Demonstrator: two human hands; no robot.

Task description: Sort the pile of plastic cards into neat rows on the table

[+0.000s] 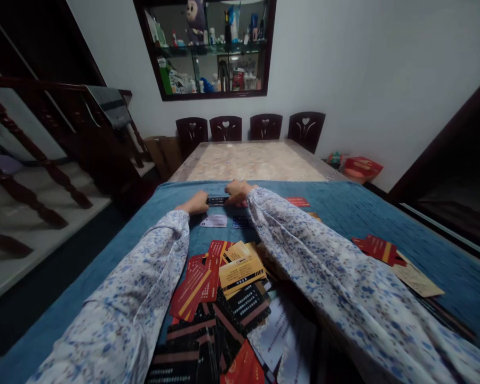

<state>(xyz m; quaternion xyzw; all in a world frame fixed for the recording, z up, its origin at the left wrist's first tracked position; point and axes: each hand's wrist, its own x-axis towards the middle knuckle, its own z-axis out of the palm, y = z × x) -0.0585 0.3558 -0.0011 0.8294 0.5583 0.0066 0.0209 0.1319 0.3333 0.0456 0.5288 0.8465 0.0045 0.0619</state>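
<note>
Both my arms, in blue-flowered white sleeves, stretch far forward over a blue cloth (344, 213). My left hand (195, 204) and my right hand (239, 192) rest at the far end of the cloth, each touching an end of a black card (218, 201) lying between them. The fingers of both look curled down on the card. A pale card (214, 221) and a dark blue card (240, 222) lie just nearer to me. A heap of red, gold and black cards (224, 288) lies under my forearms.
A red card (298, 202) lies to the right of my hands, and more red and tan cards (384, 250) sit at the right. Beyond the cloth is bare marble tabletop (252, 160) with several dark chairs (264, 126), a wall cabinet (210, 48), and a stair rail (44, 133) at left.
</note>
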